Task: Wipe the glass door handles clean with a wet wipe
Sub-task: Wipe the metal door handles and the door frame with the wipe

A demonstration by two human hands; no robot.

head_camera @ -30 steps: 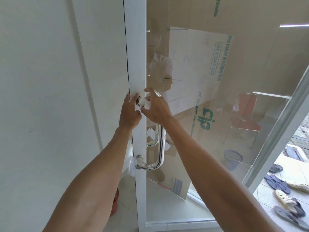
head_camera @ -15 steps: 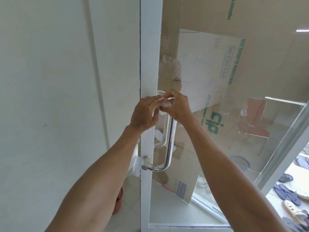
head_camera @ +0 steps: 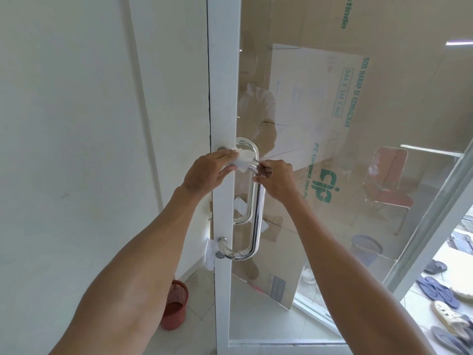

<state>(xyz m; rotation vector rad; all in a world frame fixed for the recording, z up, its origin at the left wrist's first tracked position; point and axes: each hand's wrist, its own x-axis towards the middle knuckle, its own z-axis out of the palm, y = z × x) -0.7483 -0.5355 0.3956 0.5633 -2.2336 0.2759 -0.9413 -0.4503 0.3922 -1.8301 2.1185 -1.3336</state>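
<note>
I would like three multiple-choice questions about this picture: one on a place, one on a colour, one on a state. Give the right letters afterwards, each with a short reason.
1. Where on the door handle is the wet wipe? A. bottom bend B. top bend C. mid-bar
2. What colour is the basket on the floor left of the door frame? A. green B. yellow C. red
3. What is the left hand doing? A. holding the wipe B. hanging idle C. pressing the wall
1 B: the wipe sits at the top bend. 2 C: its mesh is red. 3 A: its fingers curl on the wipe.
</note>
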